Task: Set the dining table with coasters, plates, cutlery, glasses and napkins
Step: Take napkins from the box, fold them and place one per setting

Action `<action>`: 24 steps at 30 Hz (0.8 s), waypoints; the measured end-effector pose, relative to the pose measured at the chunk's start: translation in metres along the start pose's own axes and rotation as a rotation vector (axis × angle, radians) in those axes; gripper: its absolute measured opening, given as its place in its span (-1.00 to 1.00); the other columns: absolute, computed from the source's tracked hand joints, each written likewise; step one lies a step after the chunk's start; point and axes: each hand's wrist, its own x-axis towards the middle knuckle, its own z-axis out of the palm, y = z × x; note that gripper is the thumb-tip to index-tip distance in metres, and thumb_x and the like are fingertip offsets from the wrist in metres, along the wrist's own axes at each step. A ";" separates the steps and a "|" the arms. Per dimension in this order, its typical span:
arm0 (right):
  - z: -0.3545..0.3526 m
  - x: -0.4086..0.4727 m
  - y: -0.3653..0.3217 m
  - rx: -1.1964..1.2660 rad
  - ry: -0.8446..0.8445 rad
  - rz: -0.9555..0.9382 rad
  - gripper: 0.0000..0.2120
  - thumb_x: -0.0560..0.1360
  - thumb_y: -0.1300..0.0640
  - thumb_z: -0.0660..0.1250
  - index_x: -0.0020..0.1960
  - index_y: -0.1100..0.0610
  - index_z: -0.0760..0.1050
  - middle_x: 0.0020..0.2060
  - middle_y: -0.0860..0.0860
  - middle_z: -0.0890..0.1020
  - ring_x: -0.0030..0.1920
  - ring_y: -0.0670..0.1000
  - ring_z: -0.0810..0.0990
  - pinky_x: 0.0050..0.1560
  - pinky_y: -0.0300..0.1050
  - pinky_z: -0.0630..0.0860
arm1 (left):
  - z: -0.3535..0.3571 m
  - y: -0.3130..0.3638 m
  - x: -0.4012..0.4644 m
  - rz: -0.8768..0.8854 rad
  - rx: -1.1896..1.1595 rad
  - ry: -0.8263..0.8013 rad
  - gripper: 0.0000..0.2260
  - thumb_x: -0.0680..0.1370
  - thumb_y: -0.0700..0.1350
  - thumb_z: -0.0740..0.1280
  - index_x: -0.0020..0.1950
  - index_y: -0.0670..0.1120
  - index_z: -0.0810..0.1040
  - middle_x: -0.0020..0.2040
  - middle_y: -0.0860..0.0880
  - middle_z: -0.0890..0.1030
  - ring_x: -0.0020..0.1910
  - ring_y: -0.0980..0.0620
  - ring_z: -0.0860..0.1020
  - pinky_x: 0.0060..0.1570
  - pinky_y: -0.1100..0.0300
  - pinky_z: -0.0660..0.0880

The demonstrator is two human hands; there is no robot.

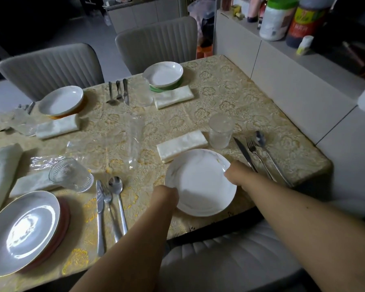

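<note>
A: Where's the plate [200, 182]?

B: Lower centre of the frame, near the counter [230, 98] edge. The left hand [167, 194] holds its near-left rim and the right hand [233, 172] its right rim; each grip looks closed on the plate.

A: Advice?

B: Keep it level and centre it below the napkin [181, 144], left of the knife [243, 153].

A: Around it?

B: Gold patterned cloth, a dim room, grey chairs [156, 43] at the top.
</note>
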 end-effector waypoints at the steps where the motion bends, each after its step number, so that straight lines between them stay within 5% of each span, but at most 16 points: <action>1: 0.001 0.001 0.000 0.003 -0.012 -0.002 -0.67 0.60 0.11 0.16 0.31 0.23 0.38 0.18 0.14 0.52 0.08 0.13 0.53 -0.11 -0.16 0.39 | 0.001 0.000 0.001 0.000 0.007 -0.008 -0.75 0.53 -0.14 0.26 0.13 -0.28 0.50 0.01 -0.20 0.61 -0.02 -0.17 0.61 -0.01 0.03 0.59; 6: 0.000 -0.003 -0.001 -0.009 -0.019 -0.018 -0.67 0.62 0.19 0.05 0.32 0.28 0.36 0.20 0.18 0.50 0.15 0.15 0.51 0.04 -0.10 0.44 | 0.006 -0.002 0.011 -0.023 0.044 -0.038 -0.77 0.59 -0.23 0.17 0.16 -0.31 0.49 0.03 -0.22 0.59 0.02 -0.18 0.59 -0.07 0.05 0.55; 11: 0.002 -0.006 -0.001 -0.077 -0.046 -0.012 -0.69 0.62 0.23 0.04 0.26 0.33 0.41 -0.15 0.10 0.50 -0.22 0.02 0.43 -0.15 -0.15 0.37 | 0.005 -0.010 0.018 -0.001 0.059 -0.053 -0.75 0.58 -0.24 0.18 0.18 -0.35 0.48 0.03 -0.22 0.59 0.02 -0.19 0.60 -0.01 0.02 0.59; 16: -0.004 -0.007 0.002 -0.022 -0.040 -0.011 -0.63 0.63 0.05 0.10 0.30 0.27 0.39 0.10 0.16 0.54 -0.05 0.10 0.54 -0.12 -0.13 0.41 | 0.000 -0.007 0.009 0.004 0.063 0.036 -0.67 0.52 -0.14 0.27 0.21 -0.28 0.45 0.07 -0.20 0.57 0.01 -0.18 0.58 -0.01 0.02 0.58; 20: -0.029 -0.009 0.008 0.094 0.074 0.028 -0.64 0.60 -0.09 0.15 0.10 0.21 0.46 -0.05 0.18 0.58 -0.13 0.16 0.58 -0.14 -0.09 0.47 | -0.009 0.015 -0.006 0.283 0.128 0.314 -0.61 0.47 -0.11 0.33 0.23 -0.25 0.40 0.20 -0.23 0.46 0.20 -0.22 0.43 0.20 0.00 0.37; 23: -0.050 0.003 0.012 0.155 0.230 -0.017 -0.63 0.50 -0.11 0.27 0.09 0.17 0.55 0.10 0.25 0.56 0.15 0.21 0.54 -0.03 -0.04 0.52 | -0.005 0.039 -0.015 0.457 0.100 0.321 -0.66 0.47 -0.14 0.32 0.23 -0.19 0.46 0.19 -0.20 0.48 0.22 -0.19 0.42 0.25 0.01 0.32; 24: -0.057 0.007 0.013 0.150 0.252 -0.034 -0.68 0.48 -0.12 0.30 -0.09 0.16 0.55 -0.03 0.23 0.57 0.08 0.19 0.55 -0.12 -0.10 0.49 | -0.002 0.046 -0.017 0.494 0.100 0.307 -0.67 0.48 -0.15 0.32 0.23 -0.18 0.46 0.18 -0.18 0.49 0.21 -0.17 0.43 0.24 0.01 0.35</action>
